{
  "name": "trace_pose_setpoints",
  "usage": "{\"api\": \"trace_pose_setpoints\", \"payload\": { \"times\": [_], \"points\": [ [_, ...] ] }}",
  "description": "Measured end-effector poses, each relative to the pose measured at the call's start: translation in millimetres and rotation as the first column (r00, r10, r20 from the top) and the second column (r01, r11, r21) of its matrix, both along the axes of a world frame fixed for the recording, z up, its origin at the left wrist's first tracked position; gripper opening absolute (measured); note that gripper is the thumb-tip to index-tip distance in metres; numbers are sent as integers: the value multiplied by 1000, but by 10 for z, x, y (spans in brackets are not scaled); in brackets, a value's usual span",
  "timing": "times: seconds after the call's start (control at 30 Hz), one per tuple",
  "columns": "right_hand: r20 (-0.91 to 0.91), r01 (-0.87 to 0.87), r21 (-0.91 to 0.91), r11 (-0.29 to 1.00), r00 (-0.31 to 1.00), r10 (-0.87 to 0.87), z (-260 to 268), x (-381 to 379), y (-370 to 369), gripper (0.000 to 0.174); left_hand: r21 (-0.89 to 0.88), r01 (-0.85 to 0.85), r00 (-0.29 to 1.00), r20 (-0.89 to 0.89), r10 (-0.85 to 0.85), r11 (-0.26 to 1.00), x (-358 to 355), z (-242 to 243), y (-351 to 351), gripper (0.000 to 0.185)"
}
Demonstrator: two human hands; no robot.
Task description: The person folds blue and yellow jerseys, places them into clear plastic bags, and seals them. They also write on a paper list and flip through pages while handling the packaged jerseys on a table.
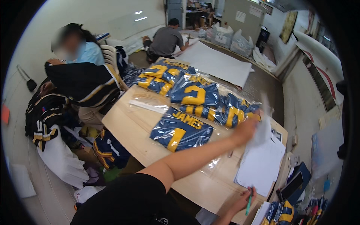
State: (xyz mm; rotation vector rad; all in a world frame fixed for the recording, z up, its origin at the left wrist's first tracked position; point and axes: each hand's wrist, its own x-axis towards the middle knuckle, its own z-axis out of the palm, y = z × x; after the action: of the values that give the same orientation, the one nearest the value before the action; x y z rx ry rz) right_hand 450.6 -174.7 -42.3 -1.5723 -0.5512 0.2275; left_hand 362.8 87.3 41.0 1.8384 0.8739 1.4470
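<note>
My left hand [247, 129] reaches over the table and grips a white paper sheet [263, 126], lifted and blurred by motion. Below it lies a stack of white papers [258, 166] at the table's right side. At the stack's near edge, my right hand [244, 199] holds a green pen [249, 204]. Left of my forearm is a folded navy jersey [182, 130] with yellow lettering, sealed in a clear plastic bag. More bagged navy jerseys [197, 90] are heaped beyond it, some close to my left hand.
A clear plastic bag [149, 102] lies on the wooden table [132, 121]. At left a seated person [92, 53] handles a black garment [84, 81]; clothes pile on the floor. Another person [166, 40] crouches by a large white sheet [213, 62]. A smartphone [292, 185] leans at right.
</note>
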Motion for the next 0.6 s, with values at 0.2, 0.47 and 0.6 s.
{"api": "trace_pose_setpoints", "payload": {
  "times": [0.2,0.47,0.6],
  "points": [
    [368,105,261,960,908,-199,327,370,-107,28,97,545,755,-490,-436,833,159,-51,-1071,59],
    [464,80,185,979,872,-159,464,558,-311,40,101,535,752,-510,-418,839,-1197,-362,-1222,53],
    [476,123,-498,858,866,153,517,962,-199,36,-68,236,581,-790,-198,969,-2375,-220,-1092,66]
  ]
}}
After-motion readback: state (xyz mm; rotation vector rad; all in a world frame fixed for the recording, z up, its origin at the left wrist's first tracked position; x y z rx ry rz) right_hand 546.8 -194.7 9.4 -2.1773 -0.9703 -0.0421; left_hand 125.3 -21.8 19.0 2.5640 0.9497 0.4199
